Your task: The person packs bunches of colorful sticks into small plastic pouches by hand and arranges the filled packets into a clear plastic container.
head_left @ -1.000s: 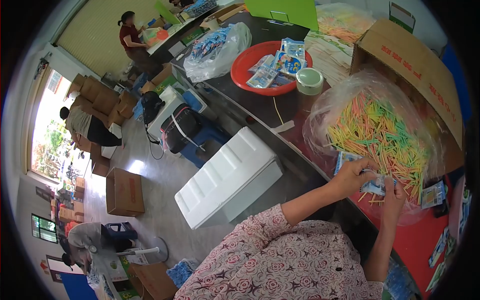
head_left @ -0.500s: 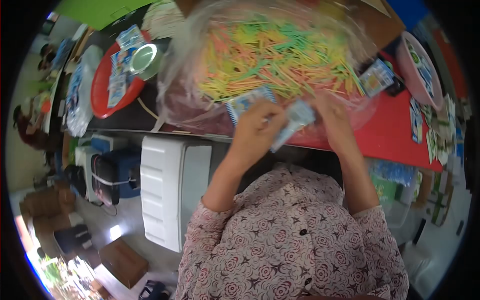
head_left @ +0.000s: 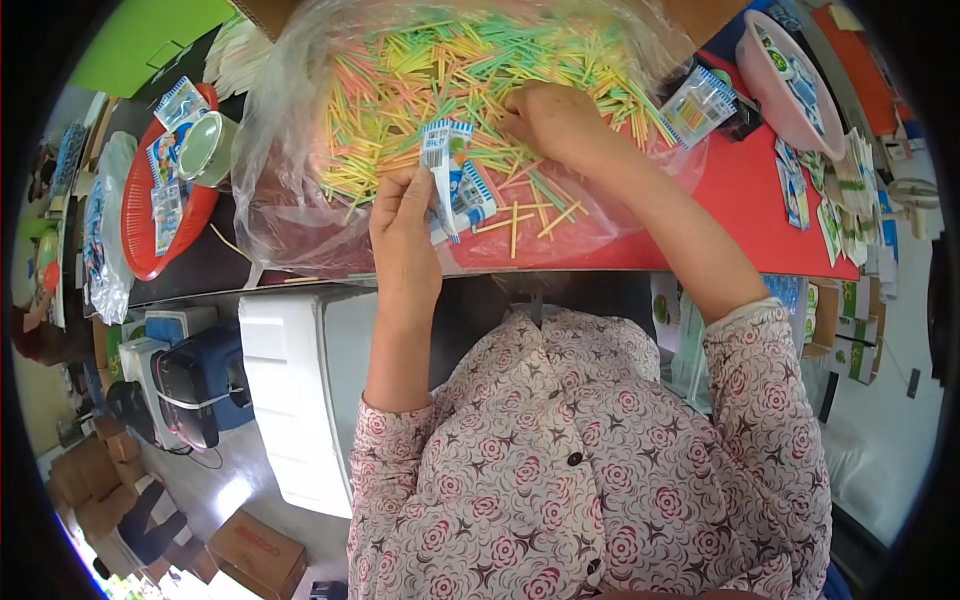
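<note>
My left hand (head_left: pixel 405 225) pinches a blue-and-white printed packet (head_left: pixel 437 165), held upright over the near edge of the plastic bag (head_left: pixel 265 150). Another such packet (head_left: pixel 470 195) lies just behind it. On the bag is a heap of thin pink, yellow and green sticks (head_left: pixel 390 85). My right hand (head_left: pixel 548 118) reaches into the heap with its fingers curled down on the sticks; its fingertips are partly hidden, so what they grip cannot be made out. Several loose sticks (head_left: pixel 515 228) lie near the front. One more packet (head_left: pixel 698 106) rests right of the heap.
At the left a red basket (head_left: pixel 135 225) holds packets and a round green-lidded container (head_left: pixel 207 150). A pink basin (head_left: pixel 795 125) with packets stands at the back right on the red table surface (head_left: pixel 715 215). A white foam box (head_left: pixel 290 400) stands below the table's edge.
My view has turned toward the table. My hands have moved apart: the left has kept a packet, while the right has gone from beside it into the stick heap.
</note>
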Tool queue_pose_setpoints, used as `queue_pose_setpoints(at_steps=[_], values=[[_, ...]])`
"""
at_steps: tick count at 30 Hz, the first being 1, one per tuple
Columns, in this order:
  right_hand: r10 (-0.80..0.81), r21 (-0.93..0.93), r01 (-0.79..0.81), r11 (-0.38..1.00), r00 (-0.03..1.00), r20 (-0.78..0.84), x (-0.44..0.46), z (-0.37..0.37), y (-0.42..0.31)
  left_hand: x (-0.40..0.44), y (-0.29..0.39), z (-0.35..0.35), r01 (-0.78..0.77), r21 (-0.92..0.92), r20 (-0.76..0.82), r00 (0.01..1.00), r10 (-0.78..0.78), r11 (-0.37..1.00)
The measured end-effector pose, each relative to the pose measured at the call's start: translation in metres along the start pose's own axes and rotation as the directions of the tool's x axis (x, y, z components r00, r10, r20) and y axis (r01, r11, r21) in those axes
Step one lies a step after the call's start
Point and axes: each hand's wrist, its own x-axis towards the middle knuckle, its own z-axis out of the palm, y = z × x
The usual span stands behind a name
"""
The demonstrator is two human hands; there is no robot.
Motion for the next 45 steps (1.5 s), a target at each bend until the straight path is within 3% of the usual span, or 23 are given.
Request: queue_pose_setpoints(at_steps=[3, 8, 12, 16, 19, 24, 27, 35, 40, 43, 45], values=[[0.057, 0.011, -0.060, 0.998, 0.983, 0.175, 0.004, -0.007, 0.001, 0.001, 0.000, -0.001, -0.001, -0.016, 0.002, 1.000, 0.001, 1.000], [0.047, 0.043, -0.060, 0.997, 0.967, 0.251, -0.002, -0.019, -0.003, 0.000, -0.001, -0.001, -0.003, -0.035, 0.001, 1.000, 0.003, 0.999], [-0.030, -0.080, 0.048, 0.996, 0.976, 0.218, -0.016, -0.016, -0.019, 0.000, 0.000, -0.002, 0.006, -0.032, 0.009, 1.000, -0.006, 0.999], [-0.124, -0.164, 0.128, 0.978, 0.992, 0.035, -0.022, 0.000, -0.025, -0.002, 0.001, 0.001, 0.018, -0.018, -0.003, 1.000, -0.018, 1.000], [-0.192, -0.108, 0.182, 0.977, 0.977, -0.088, -0.016, 0.010, -0.021, -0.001, -0.001, -0.002, 0.012, -0.010, 0.006, 1.000, -0.012, 1.000], [-0.221, -0.017, 0.221, 0.975, 0.965, -0.142, -0.017, 0.019, -0.006, 0.000, -0.003, -0.005, 0.000, 0.016, 0.010, 1.000, 0.000, 1.000], [-0.187, 0.141, 0.223, 0.965, 0.955, -0.232, -0.020, 0.025, -0.002, -0.001, -0.001, -0.002, 0.000, -0.010, 0.009, 1.000, 0.000, 1.000], [0.019, 0.212, 0.011, 0.977, 0.990, -0.139, -0.014, 0.016, 0.007, -0.001, -0.004, -0.006, 0.003, -0.064, 0.002, 1.000, -0.003, 0.998], [0.069, 0.308, -0.045, 0.950, 0.995, -0.066, 0.003, -0.001, 0.021, 0.000, -0.004, -0.011, 0.001, -0.112, -0.011, 1.000, -0.003, 0.994], [-0.046, -0.002, 0.047, 0.999, 0.977, -0.208, 0.010, -0.003, 0.021, 0.001, -0.003, -0.013, 0.008, -0.132, -0.005, 1.000, -0.009, 0.991], [-0.079, 0.070, 0.099, 0.993, 0.965, -0.249, 0.010, 0.003, 0.011, 0.001, -0.003, -0.013, 0.014, -0.141, 0.000, 1.000, -0.014, 0.990]])
